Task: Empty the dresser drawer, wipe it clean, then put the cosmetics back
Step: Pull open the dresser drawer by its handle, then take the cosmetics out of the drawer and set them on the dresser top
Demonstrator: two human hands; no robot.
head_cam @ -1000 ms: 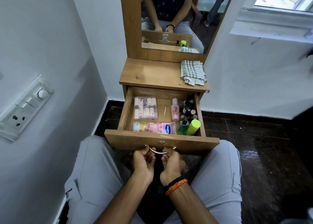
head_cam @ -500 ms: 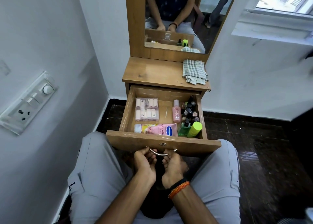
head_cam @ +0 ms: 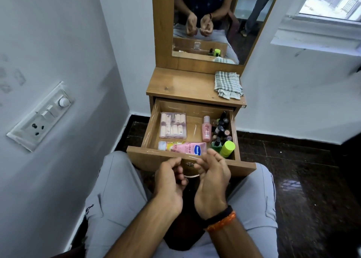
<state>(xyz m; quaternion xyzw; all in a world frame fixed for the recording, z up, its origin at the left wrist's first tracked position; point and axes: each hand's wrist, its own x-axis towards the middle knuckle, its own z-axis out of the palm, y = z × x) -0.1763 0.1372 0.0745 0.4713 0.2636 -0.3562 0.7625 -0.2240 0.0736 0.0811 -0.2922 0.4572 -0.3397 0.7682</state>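
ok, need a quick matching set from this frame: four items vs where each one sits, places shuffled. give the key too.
Items:
1. checked cloth
2. clear case of small tubes
3. pink Vaseline tube
4. lime-green cap

Places:
A. drawer, front right corner
B. dresser top, right side
C. drawer, lying along the front wall
D. drawer, back left

Pairs: 1-B, 2-D, 3-C, 4-A

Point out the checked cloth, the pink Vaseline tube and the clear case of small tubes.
checked cloth (head_cam: 228,84): head view, middle of the folded cloth on the dresser top.
pink Vaseline tube (head_cam: 187,147): head view, mid-body, along the drawer front.
clear case of small tubes (head_cam: 173,125): head view, centre of its lid.
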